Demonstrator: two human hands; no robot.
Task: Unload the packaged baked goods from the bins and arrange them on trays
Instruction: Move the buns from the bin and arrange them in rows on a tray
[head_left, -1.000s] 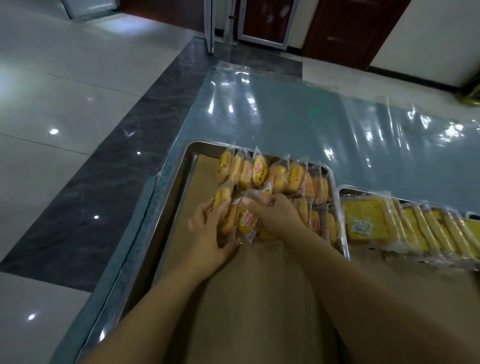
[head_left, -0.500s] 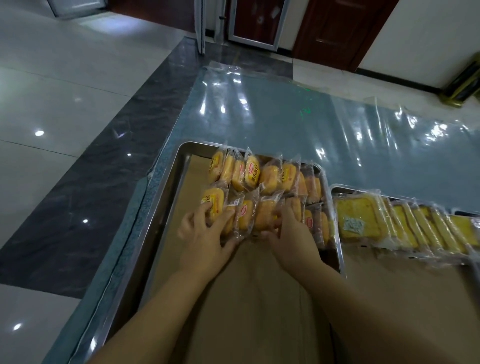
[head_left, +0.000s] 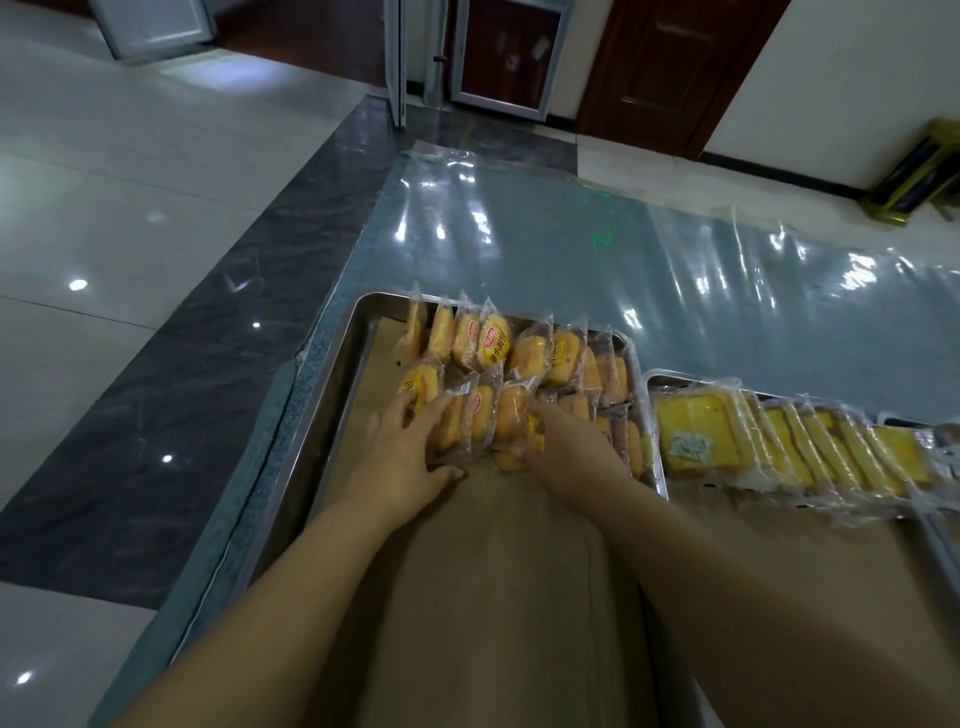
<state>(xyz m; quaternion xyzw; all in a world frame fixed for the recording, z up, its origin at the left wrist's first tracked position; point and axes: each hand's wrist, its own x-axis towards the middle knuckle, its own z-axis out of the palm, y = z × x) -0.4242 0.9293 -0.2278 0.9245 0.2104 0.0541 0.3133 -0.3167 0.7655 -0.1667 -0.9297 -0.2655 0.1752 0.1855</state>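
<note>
Buns (head_left: 493, 343) round, crinkly clear wrap; steel tray (head_left: 322, 405), brown paper (head_left: 493, 571).

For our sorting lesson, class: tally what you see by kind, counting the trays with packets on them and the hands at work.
Trays in use: 2 (left tray, right tray)
Hands: 2 (left hand, right hand)
Total: 4
Packets overlap too much to count.

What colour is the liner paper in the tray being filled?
Plain brown liner paper, no pattern, covering the metal tray; the head view shows it best.
</note>
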